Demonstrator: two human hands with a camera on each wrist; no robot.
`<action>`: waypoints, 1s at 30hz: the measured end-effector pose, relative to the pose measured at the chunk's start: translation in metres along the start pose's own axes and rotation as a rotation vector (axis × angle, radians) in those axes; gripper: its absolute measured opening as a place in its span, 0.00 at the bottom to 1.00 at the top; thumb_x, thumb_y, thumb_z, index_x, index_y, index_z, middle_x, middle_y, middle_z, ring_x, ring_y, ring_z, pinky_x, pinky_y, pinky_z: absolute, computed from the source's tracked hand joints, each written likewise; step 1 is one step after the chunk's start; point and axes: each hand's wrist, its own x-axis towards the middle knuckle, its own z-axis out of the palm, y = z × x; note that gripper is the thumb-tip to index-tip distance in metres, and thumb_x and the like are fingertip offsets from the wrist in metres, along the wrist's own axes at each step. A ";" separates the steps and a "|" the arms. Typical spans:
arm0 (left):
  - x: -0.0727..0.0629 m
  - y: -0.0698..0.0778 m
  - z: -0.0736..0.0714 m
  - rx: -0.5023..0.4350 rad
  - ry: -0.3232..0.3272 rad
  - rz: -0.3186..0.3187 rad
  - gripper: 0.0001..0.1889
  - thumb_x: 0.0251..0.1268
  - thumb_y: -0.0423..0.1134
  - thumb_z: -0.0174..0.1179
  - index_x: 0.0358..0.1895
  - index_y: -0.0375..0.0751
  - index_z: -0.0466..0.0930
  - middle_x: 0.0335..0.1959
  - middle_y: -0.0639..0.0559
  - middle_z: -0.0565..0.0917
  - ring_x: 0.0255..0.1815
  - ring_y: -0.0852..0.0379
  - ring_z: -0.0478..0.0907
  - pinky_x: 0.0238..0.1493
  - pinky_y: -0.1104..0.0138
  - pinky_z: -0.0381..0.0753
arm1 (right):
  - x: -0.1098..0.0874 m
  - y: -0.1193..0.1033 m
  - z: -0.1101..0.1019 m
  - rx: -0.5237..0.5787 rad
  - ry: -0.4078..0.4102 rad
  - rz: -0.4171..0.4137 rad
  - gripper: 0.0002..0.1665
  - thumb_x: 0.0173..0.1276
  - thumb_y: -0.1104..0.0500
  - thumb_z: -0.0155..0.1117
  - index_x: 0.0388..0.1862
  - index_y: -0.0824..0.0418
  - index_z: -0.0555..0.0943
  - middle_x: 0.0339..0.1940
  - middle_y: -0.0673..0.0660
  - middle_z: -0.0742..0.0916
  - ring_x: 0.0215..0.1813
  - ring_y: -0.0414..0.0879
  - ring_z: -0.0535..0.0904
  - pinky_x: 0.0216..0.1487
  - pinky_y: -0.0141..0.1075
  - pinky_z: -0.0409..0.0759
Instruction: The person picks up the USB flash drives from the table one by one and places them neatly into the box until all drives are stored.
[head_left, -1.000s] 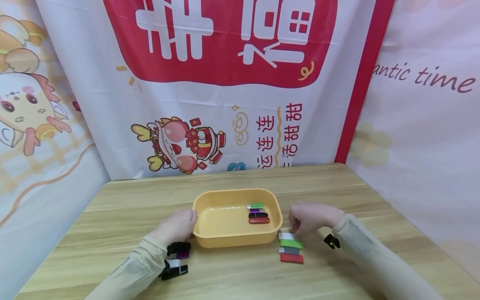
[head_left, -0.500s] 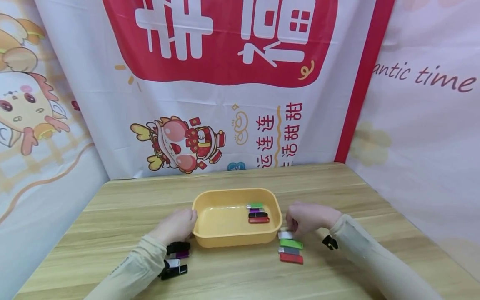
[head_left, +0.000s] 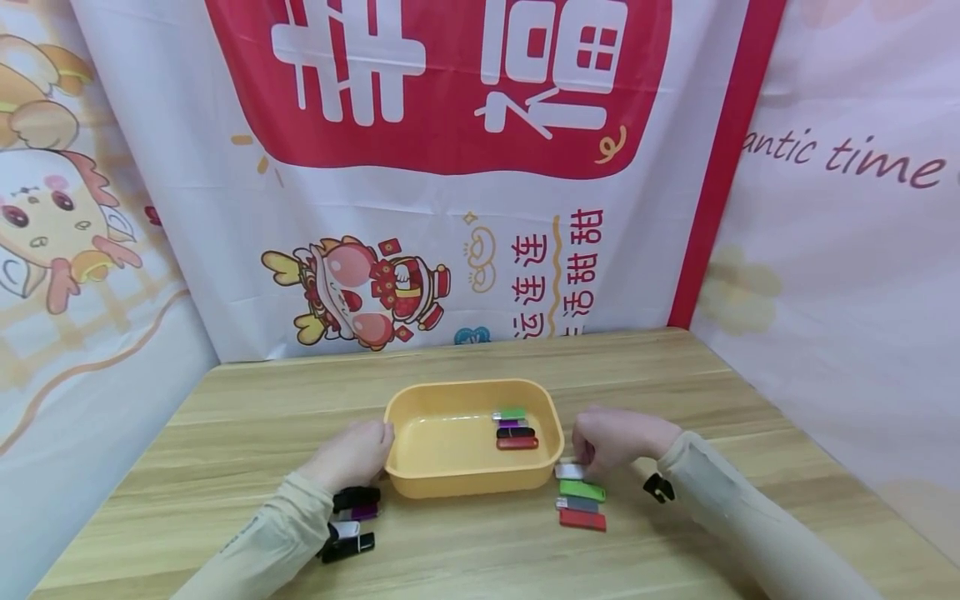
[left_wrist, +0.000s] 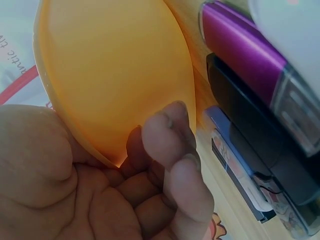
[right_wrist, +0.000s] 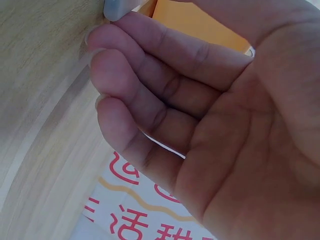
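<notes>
A yellow plastic basin (head_left: 472, 483) stands mid-table. At its left end my left hand (head_left: 352, 454) holds the rim, thumb and fingers on either side of the wall (left_wrist: 125, 65). To the right of the basin, my right hand (head_left: 618, 437) pinches a white USB flash drive (head_left: 569, 472) lying on the table; its pale end (right_wrist: 117, 7) shows at the fingertips. Below it lie a green flash drive (head_left: 582, 490), a grey one (head_left: 579, 504) and a red one (head_left: 582, 520) in a column. The right hand's other fingers are loosely bent.
Inside the basin, several flash drives, including a red one (head_left: 517, 443), form a column at the right. Beside the left wrist lie more, among them a purple one (left_wrist: 245, 50) and a black one (head_left: 348, 547). Printed cloths (head_left: 480, 192) hang around the table.
My right hand has shifted slightly left toward the basin, and the white flash drive has slid a little with it. The left hand has stayed at the rim.
</notes>
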 end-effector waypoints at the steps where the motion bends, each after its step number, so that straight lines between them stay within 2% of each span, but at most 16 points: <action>1: 0.000 0.000 0.000 -0.001 0.001 0.000 0.23 0.81 0.40 0.34 0.25 0.40 0.72 0.12 0.51 0.75 0.11 0.57 0.72 0.19 0.66 0.73 | 0.000 0.000 0.000 0.005 -0.003 0.007 0.09 0.50 0.65 0.76 0.21 0.54 0.84 0.19 0.42 0.80 0.23 0.35 0.73 0.25 0.32 0.75; 7: -0.001 0.001 0.001 -0.001 0.006 0.005 0.22 0.80 0.39 0.34 0.25 0.40 0.72 0.13 0.51 0.75 0.11 0.58 0.72 0.19 0.66 0.73 | -0.001 0.001 0.000 0.005 -0.018 0.059 0.09 0.50 0.64 0.76 0.24 0.53 0.84 0.21 0.42 0.81 0.24 0.36 0.75 0.28 0.32 0.76; 14: 0.000 0.000 0.001 0.000 0.012 0.010 0.22 0.80 0.39 0.34 0.25 0.40 0.72 0.13 0.51 0.75 0.11 0.58 0.72 0.19 0.66 0.74 | 0.001 0.004 0.005 -0.032 -0.019 0.063 0.13 0.46 0.64 0.72 0.16 0.51 0.77 0.15 0.44 0.77 0.18 0.35 0.67 0.19 0.30 0.63; 21: -0.001 -0.001 0.002 0.014 0.034 0.032 0.23 0.80 0.38 0.35 0.23 0.40 0.72 0.11 0.52 0.75 0.11 0.59 0.72 0.20 0.67 0.73 | 0.003 0.004 0.007 -0.044 -0.013 0.071 0.12 0.47 0.63 0.72 0.17 0.50 0.77 0.16 0.44 0.78 0.18 0.36 0.69 0.18 0.30 0.65; 30: -0.001 0.000 0.000 0.015 0.021 0.020 0.23 0.80 0.39 0.35 0.24 0.40 0.72 0.11 0.52 0.75 0.11 0.58 0.72 0.20 0.66 0.73 | 0.003 0.007 0.007 -0.015 0.006 0.049 0.11 0.47 0.61 0.72 0.19 0.49 0.78 0.17 0.44 0.79 0.18 0.35 0.70 0.19 0.30 0.67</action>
